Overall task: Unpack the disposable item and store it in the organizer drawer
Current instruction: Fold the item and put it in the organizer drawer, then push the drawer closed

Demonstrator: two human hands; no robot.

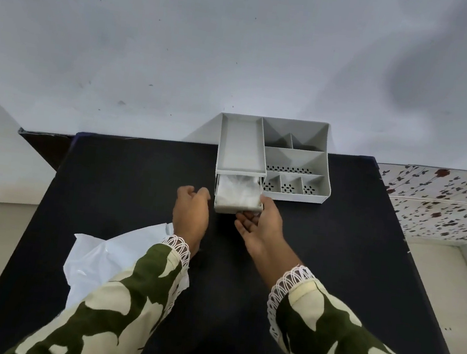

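Head view, looking down on a dark counter. One grey organizer at the far edge, with one drawer pulled out toward the hands. One disposable item, white and crinkled, already lying inside that drawer, just ahead of the right hand. Right hand palm-up, fingers curled under the drawer's front lip and touching it, thumb at its right corner; gripping the drawer, nothing else held. Left hand just left of the drawer, fingers loosely curled, empty, apart from it. One white plastic wrapper behind the left hand, partly under the left sleeve, apparently emptied.

Progress, as judged: unpacking done, item placed. Remaining: drawer to be pushed shut; wrapper not yet cleared.

Count: two hands, one organizer, one drawer, one item visible, one wrapper. Several open compartments on top, all seemingly bare.
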